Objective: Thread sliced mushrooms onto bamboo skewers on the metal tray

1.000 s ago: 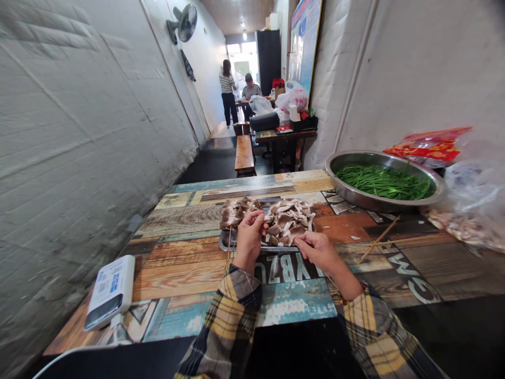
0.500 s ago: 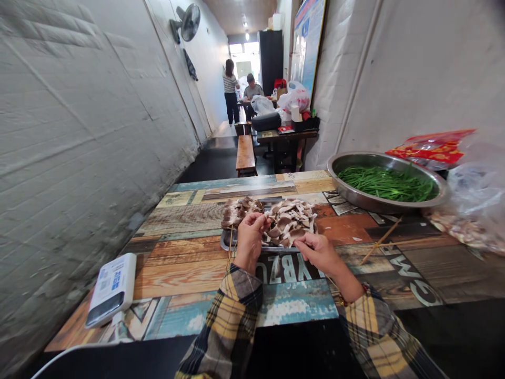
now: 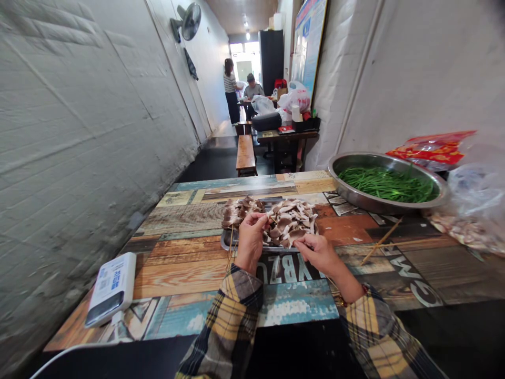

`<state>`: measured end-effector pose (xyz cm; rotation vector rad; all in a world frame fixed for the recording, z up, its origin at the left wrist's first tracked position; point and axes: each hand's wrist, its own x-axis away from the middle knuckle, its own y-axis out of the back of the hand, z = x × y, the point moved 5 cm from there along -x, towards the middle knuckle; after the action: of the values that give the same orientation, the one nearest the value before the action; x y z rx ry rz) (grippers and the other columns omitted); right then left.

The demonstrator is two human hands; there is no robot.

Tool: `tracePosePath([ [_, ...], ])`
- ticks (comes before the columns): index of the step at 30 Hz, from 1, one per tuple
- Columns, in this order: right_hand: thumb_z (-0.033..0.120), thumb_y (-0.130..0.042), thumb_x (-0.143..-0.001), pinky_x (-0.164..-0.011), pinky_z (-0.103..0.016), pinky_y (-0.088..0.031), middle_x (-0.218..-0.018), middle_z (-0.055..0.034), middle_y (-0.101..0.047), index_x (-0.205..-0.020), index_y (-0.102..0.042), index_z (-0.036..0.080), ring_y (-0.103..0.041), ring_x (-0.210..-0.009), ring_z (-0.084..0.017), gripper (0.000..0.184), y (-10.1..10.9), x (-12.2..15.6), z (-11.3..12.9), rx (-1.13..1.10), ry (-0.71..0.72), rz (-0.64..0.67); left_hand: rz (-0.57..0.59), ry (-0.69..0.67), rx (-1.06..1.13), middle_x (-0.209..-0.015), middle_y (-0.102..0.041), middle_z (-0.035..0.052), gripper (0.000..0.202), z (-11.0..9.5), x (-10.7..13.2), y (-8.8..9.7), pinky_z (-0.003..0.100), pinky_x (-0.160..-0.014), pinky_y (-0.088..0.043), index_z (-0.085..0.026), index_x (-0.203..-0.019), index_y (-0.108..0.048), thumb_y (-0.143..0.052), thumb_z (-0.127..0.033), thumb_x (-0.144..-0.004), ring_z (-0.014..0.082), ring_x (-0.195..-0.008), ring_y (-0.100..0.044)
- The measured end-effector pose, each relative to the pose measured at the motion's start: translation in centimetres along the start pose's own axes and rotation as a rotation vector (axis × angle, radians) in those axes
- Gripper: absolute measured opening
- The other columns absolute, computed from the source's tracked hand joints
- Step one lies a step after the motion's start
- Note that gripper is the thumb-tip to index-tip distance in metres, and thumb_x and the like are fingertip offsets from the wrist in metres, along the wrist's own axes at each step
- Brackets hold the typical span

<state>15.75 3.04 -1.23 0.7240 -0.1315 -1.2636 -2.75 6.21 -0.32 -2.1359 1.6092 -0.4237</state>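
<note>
Cable [image 3: 79, 347], cut off at the bottom left, runs from the white device [image 3: 109, 295] on your worktop [image 3: 177, 271]; the blue print on its label is too blurred to read. Thin sticks [image 3: 230, 247] stand out beside your left hand [image 3: 250, 239], beneath a bunch of mushrooms [image 3: 236, 210] in the metal tray [image 3: 224, 245]. Your left grip is pressed together and hides whatever it pinches. To its right, loose mushroom pieces [image 3: 291, 218] cover most of the tray. Below them run pale printed letters [image 3: 290, 268], seemingly a B and a Z among them, partly covered. Your right hand [image 3: 317, 252] also has its grip pressed together at the heap's near edge; you cannot tell on what. Further right come crossed sticks [image 3: 379, 243], a printed G [image 3: 424, 292], the steel basin [image 3: 366, 201] of green stalks [image 3: 386, 184], a red packet [image 3: 437, 146] with unreadable markings, and a clear bag [image 3: 477, 187] running out of view.
</note>
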Motion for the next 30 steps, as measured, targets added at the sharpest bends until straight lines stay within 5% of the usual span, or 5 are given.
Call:
tracePosePath([
  [15,0.033,-0.051,-0.088,-0.051,-0.023,-0.038,-0.047,0.0015,-0.057,-0.066,-0.064,0.018,-0.053,-0.047,-0.012,0.03,-0.1,0.0,-0.1,0.018,-0.007,-0.03,-0.007,-0.161,-0.267,-0.066,-0.062,0.0001,0.017,-0.7,0.4,-0.1,0.023,-0.064,-0.042,-0.015,-0.07,-0.064,-0.075,-0.025,-0.062,0.0102,-0.062,-0.054],
  [30,0.034,-0.051,-0.088,-0.047,-0.021,-0.036,-0.047,0.0022,-0.056,-0.065,-0.064,0.017,-0.049,-0.045,-0.011,0.031,-0.1,-0.1,-0.3,-0.072,-0.031,-0.089,0.104,-0.02,-0.217,-0.07,-0.064,0.001,0.018,0.1,0.6,-0.9,0.021,-0.057,-0.042,-0.015,-0.076,-0.067,-0.074,-0.028,-0.065,0.0096,-0.06,-0.056],
])
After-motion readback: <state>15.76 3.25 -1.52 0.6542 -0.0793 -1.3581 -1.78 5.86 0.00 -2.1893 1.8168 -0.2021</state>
